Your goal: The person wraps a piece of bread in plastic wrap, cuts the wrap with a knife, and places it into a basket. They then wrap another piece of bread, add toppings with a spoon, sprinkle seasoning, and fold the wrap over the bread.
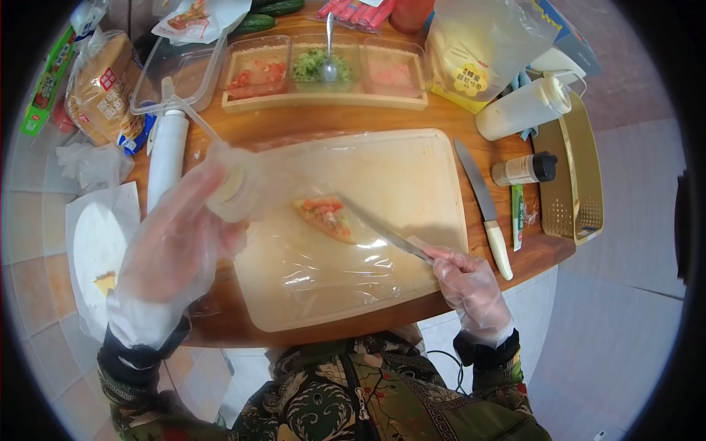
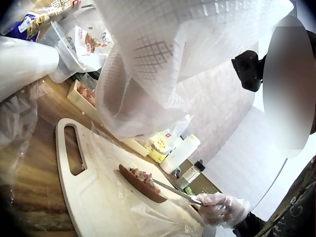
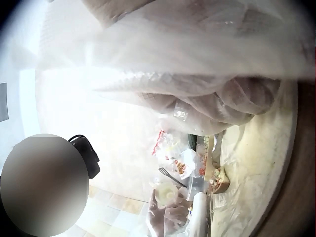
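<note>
In the head view my gloved left hand (image 1: 176, 235) grips a small translucent cup (image 3: 165, 194) of pale yellow contents, raised over the left side of the cutting board (image 1: 397, 158). A thin utensil (image 1: 193, 116) sticks out of the cup. My gloved right hand (image 1: 469, 283), at the board's right front, holds a slim metal utensil (image 1: 397, 241). Its far end reaches the red and green topping on a piece of bread (image 1: 327, 219), and the topping hides its tip. Clear plastic film (image 1: 338, 279) lies wrinkled under the bread.
Behind the board stands a divided box (image 1: 323, 101) of chopped toppings with a spoon (image 1: 329, 55). A knife (image 1: 482, 195), a seasoning jar (image 1: 522, 169) and a squeeze bottle (image 1: 518, 110) lie right. At left are a white roll (image 1: 168, 158) and bagged bread (image 1: 103, 88).
</note>
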`<state>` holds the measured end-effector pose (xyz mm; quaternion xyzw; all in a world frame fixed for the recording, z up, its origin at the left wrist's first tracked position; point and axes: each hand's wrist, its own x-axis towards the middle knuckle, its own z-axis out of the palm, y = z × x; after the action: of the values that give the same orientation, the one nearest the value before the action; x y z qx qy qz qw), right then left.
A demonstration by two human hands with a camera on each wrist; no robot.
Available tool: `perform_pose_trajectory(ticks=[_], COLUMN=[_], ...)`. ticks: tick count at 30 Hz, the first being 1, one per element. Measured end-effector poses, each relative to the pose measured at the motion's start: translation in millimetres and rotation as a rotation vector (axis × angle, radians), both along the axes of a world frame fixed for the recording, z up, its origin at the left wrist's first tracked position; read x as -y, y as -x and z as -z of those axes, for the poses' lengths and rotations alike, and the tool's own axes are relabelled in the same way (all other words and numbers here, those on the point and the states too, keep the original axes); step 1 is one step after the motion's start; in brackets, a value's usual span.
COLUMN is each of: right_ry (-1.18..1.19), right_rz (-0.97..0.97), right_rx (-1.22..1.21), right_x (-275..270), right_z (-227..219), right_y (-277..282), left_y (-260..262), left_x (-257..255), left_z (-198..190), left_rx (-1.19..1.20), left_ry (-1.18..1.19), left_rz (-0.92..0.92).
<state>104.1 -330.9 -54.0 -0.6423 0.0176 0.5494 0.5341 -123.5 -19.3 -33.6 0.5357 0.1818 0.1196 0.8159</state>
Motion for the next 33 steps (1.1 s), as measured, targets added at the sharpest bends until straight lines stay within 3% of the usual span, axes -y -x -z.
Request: perform_pose_trajectory(ticks=[7, 9, 13, 15, 16, 18, 22, 24, 25, 27, 28, 30, 33], right_ry=[0.011, -0.018, -0.006, -0.009, -0.013, -0.112, -0.075, -0.046, 0.005, -0.078, -0.158, -0.136, -0.191], right_rz=[0.018, 0.013, 0.031, 0.066, 0.073, 0.147, 0.267, 0.325, 0.251, 0.302, 0.334, 0.329, 0.344], right_rx=[-0.006, -0.040, -0.010, 0.019, 0.023, 0.073, 0.337, 0.533, 0.651, 0.628, 0.599, 0.571, 0.684], right_x=[4, 8, 16, 23, 27, 33, 13, 3, 2, -7, -12, -22, -30], right_z=[2, 1, -7, -11, -10, -9, -14, -7, -3, 12, 15, 14, 36], right_y=[-1, -3, -4, -5, -5, -3, 10, 12, 10, 8, 6, 1, -10], left_y=[2, -2, -4, -12, -7, 1, -20, -34, -34, -34, -38, -45, -39], left_x=[-5, -6, -6, 2, -3, -15, 0, 14, 17, 22, 23, 27, 10], left_z=[1, -3, -6, -15, -11, 0, -19, -32, -30, -24, -27, -33, -12], left_rx=[0.010, -0.145, -0.153, -0.111, -0.108, -0.150, -0.222, -0.216, -0.213, -0.264, -0.257, -0.284, -0.324], left_ry=[-0.102, 0.039, 0.073, 0.414, 0.410, 0.015, 0.070, 0.427, 0.418, -0.029, -0.038, 0.236, 0.077], left_rz=[0.073, 0.000, 0.021, -0.163, -0.155, 0.041, -0.031, -0.245, -0.230, -0.137, -0.126, -0.262, -0.133])
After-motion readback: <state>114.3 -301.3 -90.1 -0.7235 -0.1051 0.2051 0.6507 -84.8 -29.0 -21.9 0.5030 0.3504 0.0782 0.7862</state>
